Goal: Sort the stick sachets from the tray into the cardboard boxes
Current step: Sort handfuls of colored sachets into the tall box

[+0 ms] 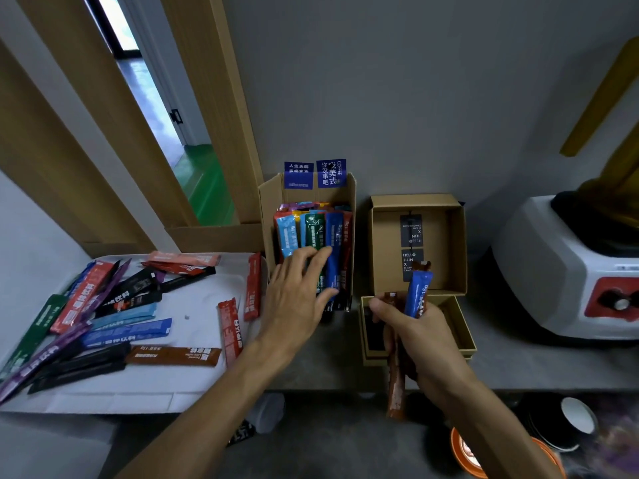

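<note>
**Head view.** The left hand [297,295] lies with its fingers nearly straight against the row of coloured stick sachets [313,233] standing in the tall open-fronted brown cardboard box [269,202]. It presses on them and grips nothing that can be made out. The right hand [420,340] is clenched round a small bundle. A blue stick sachet [419,292] points up out of the fist and brown stick sachets [396,388] hang below it. The bundle is held over the base of the shallow square brown cardboard box [461,335], whose lid stands open behind. Many loose sachets [128,331] lie scattered on the flat white tray [193,392] at the left, so the sorting looks only partly done.

The standing row is packed tight against an open front. A firm push or a careless withdrawal could tip some sachets forward onto the grey worktop [328,357]. The right hand's bundle mixes two colours, so letting it all go into one box would probably mis-sort it. The brown ones hang low and might slip out.

A red sachet [252,288] lies along the tray's right edge, just beside the left forearm, where a returning arm could sweep it off. A white and red appliance [560,271] stands close to the right of the square box and limits room on that side. An orange cup [463,454] and a black cup [567,423] sit low at the right, under the right forearm.
</note>
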Tool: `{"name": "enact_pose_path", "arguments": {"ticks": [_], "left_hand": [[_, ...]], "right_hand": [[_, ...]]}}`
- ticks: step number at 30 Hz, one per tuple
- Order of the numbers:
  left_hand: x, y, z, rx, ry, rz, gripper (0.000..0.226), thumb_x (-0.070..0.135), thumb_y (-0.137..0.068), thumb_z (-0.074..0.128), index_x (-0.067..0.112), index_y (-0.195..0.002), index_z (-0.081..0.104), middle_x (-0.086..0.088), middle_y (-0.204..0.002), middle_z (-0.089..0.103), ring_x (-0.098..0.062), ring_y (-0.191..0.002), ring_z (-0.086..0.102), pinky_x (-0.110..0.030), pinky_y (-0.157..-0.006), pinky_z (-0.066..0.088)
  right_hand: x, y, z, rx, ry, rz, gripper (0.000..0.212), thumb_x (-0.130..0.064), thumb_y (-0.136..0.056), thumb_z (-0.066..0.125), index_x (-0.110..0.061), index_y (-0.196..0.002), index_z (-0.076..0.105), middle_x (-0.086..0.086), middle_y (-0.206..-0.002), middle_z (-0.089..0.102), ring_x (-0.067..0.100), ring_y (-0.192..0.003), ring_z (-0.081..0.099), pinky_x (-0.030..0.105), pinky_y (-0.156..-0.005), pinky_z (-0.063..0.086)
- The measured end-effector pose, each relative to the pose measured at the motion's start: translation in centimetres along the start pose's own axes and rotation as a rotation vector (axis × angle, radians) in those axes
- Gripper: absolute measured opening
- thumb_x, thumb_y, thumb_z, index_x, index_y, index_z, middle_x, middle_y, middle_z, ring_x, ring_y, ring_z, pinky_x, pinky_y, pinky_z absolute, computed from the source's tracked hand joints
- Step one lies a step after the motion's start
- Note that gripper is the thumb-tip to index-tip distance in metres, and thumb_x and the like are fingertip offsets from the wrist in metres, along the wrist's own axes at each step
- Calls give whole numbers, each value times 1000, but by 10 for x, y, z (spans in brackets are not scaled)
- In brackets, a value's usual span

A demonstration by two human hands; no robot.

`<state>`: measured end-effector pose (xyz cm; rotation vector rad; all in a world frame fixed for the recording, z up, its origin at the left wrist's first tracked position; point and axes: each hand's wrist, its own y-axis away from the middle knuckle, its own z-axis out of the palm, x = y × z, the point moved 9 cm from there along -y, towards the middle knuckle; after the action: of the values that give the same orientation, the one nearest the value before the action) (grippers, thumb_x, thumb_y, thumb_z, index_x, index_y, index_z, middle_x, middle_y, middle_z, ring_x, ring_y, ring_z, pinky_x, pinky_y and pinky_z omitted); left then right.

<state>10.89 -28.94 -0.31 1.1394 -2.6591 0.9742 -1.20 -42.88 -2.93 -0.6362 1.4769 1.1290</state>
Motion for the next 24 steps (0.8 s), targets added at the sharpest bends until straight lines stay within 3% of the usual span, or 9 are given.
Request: {"name": "enact_pose_path", "arguments": {"ticks": [4, 7, 9, 11, 13, 15, 19, 21, 24], "left_hand": [[-4, -6, 2, -46, -75, 5, 72, 31, -77, 81, 14, -140, 50, -8, -125, 52, -26, -111, 58, -43, -88, 57], [2, 1, -13, -42, 116, -80, 55, 31, -86, 73, 16, -135, 54, -1, -124, 47, -10, -113, 51, -21, -93, 49], [8, 18, -30, -85, 419, -289, 28, 34, -93, 64, 22, -117, 59, 11, -115, 53, 3, -101, 54, -9, -81, 48], [30, 43, -33, -231, 720, -460, 18, 45, -91, 57, 29, -100, 61, 12, -98, 64, 1, -89, 62, -16, -73, 51], [53, 61, -39, -290, 833, -486, 17, 48, -88, 62, 33, -97, 63, 14, -94, 69, -4, -86, 64, -20, -71, 52], [55, 69, -44, -233, 818, -512, 13, 37, -88, 70, 35, -100, 64, 20, -95, 69, -1, -88, 65, -17, -74, 51], [28, 79, -47, -118, 841, -644, 8, 25, -96, 61, 31, -95, 66, 14, -91, 71, -4, -86, 68, -25, -78, 57], [14, 83, -48, -92, 876, -691, 9, 26, -97, 58, 29, -96, 66, 11, -90, 71, -6, -84, 68, -26, -75, 57], [1, 85, -51, -40, 949, -727, 9, 25, -98, 56, 22, -97, 64, 1, -83, 72, -13, -76, 68, -27, -68, 54]], "right_hand": [[0, -3, 6, -61, -130, 95, 32, -37, -83, 70, -8, -94, 60, 4, -66, 58, 14, -56, 56, 27, -59, 49], [-10, -4, 9, -59, -225, 72, 30, -36, -87, 67, -8, -97, 60, 4, -69, 59, 15, -62, 58, 30, -67, 48], [-20, -7, 9, -43, -270, 15, 34, -39, -86, 66, -9, -102, 62, 2, -75, 61, 15, -68, 60, 32, -72, 48], [-33, -8, 14, -44, -247, -50, 34, -41, -86, 65, -10, -101, 61, 0, -79, 65, 14, -73, 64, 30, -72, 50], [-47, -9, 26, -73, -251, -102, 28, -35, -91, 62, -9, -100, 61, -4, -79, 72, 12, -76, 71, 25, -66, 54], [-58, -9, 38, -98, -286, -124, 26, -30, -93, 60, -7, -105, 62, -2, -86, 76, 14, -84, 75, 26, -68, 58], [-72, -14, 56, -118, -215, -143, 39, -31, -88, 65, -3, -115, 60, 10, -105, 75, 25, -99, 73, 41, -85, 59], [-79, -19, 56, -116, -102, -156, 27, -27, -90, 66, -6, -106, 62, 9, -100, 75, 22, -93, 75, 39, -80, 60], [-91, -24, 56, -98, 79, -200, 17, -26, -92, 66, -9, -95, 63, 2, -84, 74, 9, -72, 72, 20, -62, 55]]}}
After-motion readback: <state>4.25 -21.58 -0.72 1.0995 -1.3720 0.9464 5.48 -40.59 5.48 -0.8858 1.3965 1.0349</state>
